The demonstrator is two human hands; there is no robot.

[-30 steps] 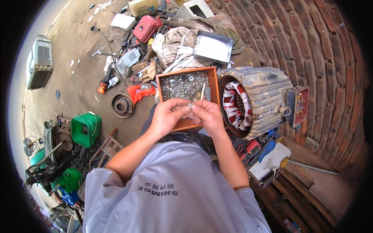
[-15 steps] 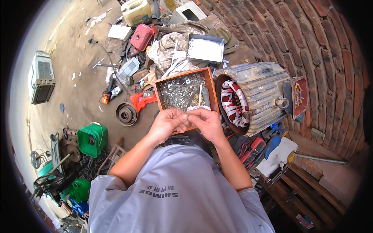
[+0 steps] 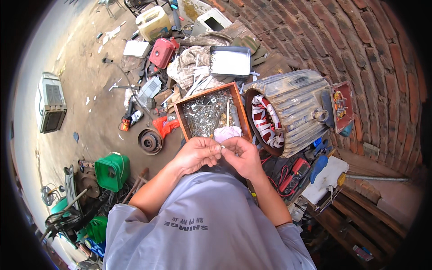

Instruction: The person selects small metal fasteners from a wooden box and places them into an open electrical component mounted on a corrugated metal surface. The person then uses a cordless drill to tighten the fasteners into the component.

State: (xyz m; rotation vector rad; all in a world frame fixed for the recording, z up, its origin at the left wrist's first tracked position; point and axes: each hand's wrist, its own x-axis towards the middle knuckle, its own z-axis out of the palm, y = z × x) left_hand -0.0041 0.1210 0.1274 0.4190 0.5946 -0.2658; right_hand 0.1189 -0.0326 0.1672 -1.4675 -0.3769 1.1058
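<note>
My left hand (image 3: 196,155) and my right hand (image 3: 245,157) meet in front of my body, thumbs and fingertips pinched together. A tiny pale object (image 3: 222,146) shows between the fingertips, too small to name. Just beyond the hands is an orange-brown wooden box (image 3: 241,110), filled with loose nuts, washers and bolts (image 3: 202,112). In its near right corner lies a crumpled pinkish-white paper or cloth (image 3: 227,132). To the right of the box, a large ribbed motor housing (image 3: 299,105) lies on its side, its open end showing windings wrapped in white and red (image 3: 265,119).
Behind the box are a tray (image 3: 230,60) with a white inside, a red canister (image 3: 163,53) and a pale jerrycan (image 3: 153,22). A green bucket (image 3: 112,171) and a round metal part (image 3: 150,141) stand left. A red meter (image 3: 294,175) and brick wall (image 3: 360,58) are right.
The view has shifted slightly. The hands sit a little lower, away from the box, uncovering the pinkish-white paper or cloth. The fingertips remain together, with the tiny pale object now visible.
</note>
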